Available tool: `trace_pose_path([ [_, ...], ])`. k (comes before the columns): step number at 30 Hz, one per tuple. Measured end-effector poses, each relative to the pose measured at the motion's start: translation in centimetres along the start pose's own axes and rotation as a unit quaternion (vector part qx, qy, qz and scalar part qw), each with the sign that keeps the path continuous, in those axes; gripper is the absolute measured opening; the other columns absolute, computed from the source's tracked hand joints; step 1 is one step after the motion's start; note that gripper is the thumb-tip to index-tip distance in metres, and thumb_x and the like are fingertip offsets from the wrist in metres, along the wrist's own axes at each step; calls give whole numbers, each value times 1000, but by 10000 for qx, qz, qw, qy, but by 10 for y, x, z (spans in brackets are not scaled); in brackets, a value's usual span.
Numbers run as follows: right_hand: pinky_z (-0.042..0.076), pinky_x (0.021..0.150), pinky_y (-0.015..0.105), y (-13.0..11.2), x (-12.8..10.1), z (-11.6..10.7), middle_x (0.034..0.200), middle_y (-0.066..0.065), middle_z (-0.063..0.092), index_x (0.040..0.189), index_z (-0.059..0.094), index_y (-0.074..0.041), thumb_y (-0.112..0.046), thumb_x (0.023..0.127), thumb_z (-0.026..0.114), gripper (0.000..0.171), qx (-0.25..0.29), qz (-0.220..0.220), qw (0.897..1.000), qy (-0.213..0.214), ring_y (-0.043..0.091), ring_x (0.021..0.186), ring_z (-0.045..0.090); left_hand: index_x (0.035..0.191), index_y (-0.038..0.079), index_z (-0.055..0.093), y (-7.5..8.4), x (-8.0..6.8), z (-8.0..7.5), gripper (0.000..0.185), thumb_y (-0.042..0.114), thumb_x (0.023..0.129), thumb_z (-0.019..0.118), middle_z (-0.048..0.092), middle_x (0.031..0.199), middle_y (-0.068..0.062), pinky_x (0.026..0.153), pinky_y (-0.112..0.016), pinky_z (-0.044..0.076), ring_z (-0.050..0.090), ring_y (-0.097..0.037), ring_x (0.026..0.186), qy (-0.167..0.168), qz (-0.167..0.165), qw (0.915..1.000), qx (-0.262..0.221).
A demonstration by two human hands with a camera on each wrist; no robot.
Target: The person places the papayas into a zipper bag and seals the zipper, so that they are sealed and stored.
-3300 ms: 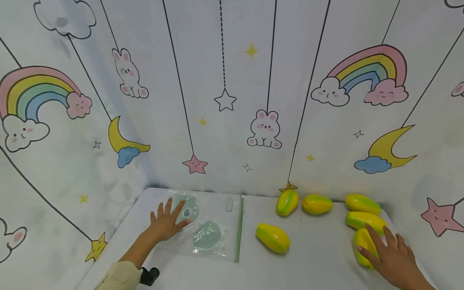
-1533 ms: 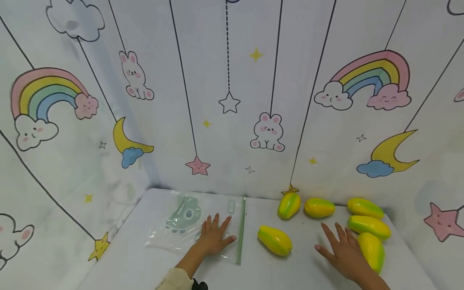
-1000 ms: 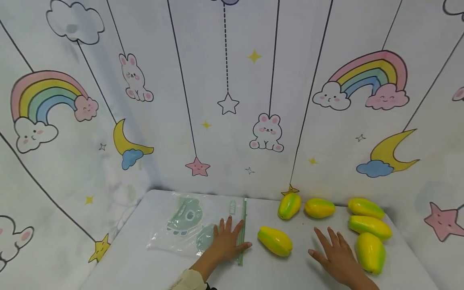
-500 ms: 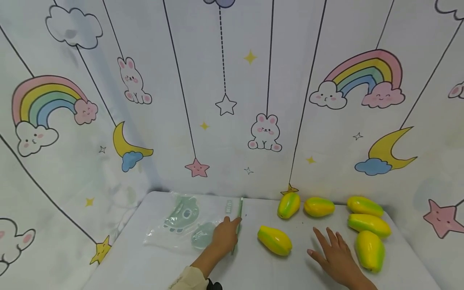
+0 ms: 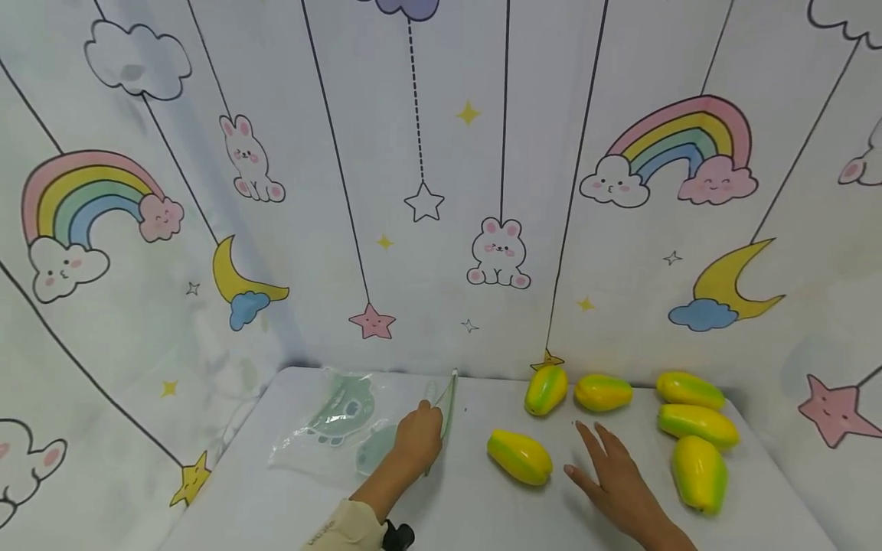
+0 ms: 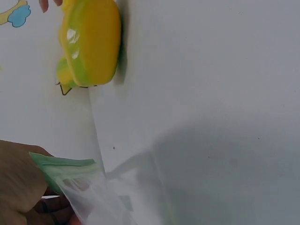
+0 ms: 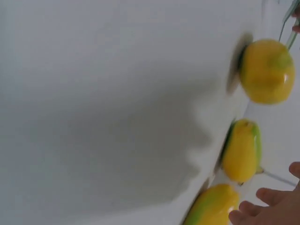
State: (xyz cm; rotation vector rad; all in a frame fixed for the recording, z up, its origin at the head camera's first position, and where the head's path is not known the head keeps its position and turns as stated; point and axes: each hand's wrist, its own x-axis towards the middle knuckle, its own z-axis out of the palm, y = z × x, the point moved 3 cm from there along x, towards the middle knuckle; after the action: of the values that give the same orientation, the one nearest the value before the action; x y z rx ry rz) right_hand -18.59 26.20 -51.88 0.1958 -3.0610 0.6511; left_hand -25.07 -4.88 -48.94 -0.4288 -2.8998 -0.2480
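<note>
Left hand point(image 5: 416, 438) pinches the green zip edge of the clear plastic bag point(image 5: 344, 428), lifting it off the white counter point(image 5: 468, 513) so the mouth gapes. Right hand point(image 5: 613, 482), fingers spread and empty, rests just right of the nearest papaya point(image 5: 520, 457).

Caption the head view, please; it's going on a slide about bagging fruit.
Left hand pinches the zip bag at its green seal; right hand lies flat beside six papayas.
</note>
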Motion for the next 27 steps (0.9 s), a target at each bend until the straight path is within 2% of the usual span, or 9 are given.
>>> trace_pose_path([
  [3,37,101,67,-22,10,6,156,25,26,155,25,-17,-43,92,66,80,93,-348,9992,164,48,138,33,82,-2,65,0,-1,-2,8,0,80,73,54,77,-9,49,-26,47,51,-15,56,-66,-65,9997,-209],
  [6,42,101,61,-44,19,16,153,24,33,150,36,-15,-32,89,72,73,32,-663,9976,170,44,136,39,86,-4,65,-1,-2,-2,12,4,83,73,55,80,-9,52,-27,48,53,-16,59,-151,-166,9976,-651],
  [10,46,99,55,-63,29,28,145,20,45,138,50,-12,-22,88,73,57,100,-686,9976,-23,38,127,52,86,-4,65,-2,-2,-2,11,7,90,66,56,78,-8,57,-28,49,56,-18,65,-163,12,9947,-1018],
  [14,47,99,53,-72,34,32,142,15,48,132,53,-14,-25,83,79,56,224,-608,9979,-22,34,122,56,91,-7,68,-5,-2,-6,10,-4,89,59,63,85,-13,67,-31,55,64,-26,80,-350,216,9926,-1143],
  [17,45,102,53,-85,37,32,143,16,48,129,53,-13,-30,80,81,59,107,-844,9958,335,35,125,53,100,-8,69,-8,-3,-9,17,-8,85,61,65,96,-17,77,-35,56,65,-32,93,-667,152,9888,-1328],
  [19,43,104,53,-97,38,31,142,15,50,129,54,-11,-29,82,80,58,12,-1115,9913,696,34,128,50,103,-8,69,-9,-4,-9,19,-7,85,63,65,99,-17,79,-36,56,64,-31,95,-891,112,9867,-1355],
  [22,42,106,50,-120,42,32,138,12,55,131,54,-9,-25,87,75,52,-43,-1528,9825,1067,31,130,50,103,-6,69,-9,-5,-8,18,-5,86,64,65,97,-13,78,-34,56,65,-28,93,-1003,189,9870,-1239],
  [24,44,105,47,-135,45,37,136,9,58,131,55,-10,-23,90,71,46,-70,-1767,9782,1084,29,130,51,100,-4,71,-8,-7,-8,16,-5,85,64,65,93,-11,75,-32,56,65,-26,89,-938,314,9884,-1154],
  [27,46,103,44,-151,49,46,134,6,60,132,56,-11,-21,94,66,41,-148,-2038,9753,836,27,129,53,93,-1,72,-4,-10,-11,13,-4,84,64,65,87,-9,69,-28,55,66,-23,81,-683,585,9907,-1024],
])
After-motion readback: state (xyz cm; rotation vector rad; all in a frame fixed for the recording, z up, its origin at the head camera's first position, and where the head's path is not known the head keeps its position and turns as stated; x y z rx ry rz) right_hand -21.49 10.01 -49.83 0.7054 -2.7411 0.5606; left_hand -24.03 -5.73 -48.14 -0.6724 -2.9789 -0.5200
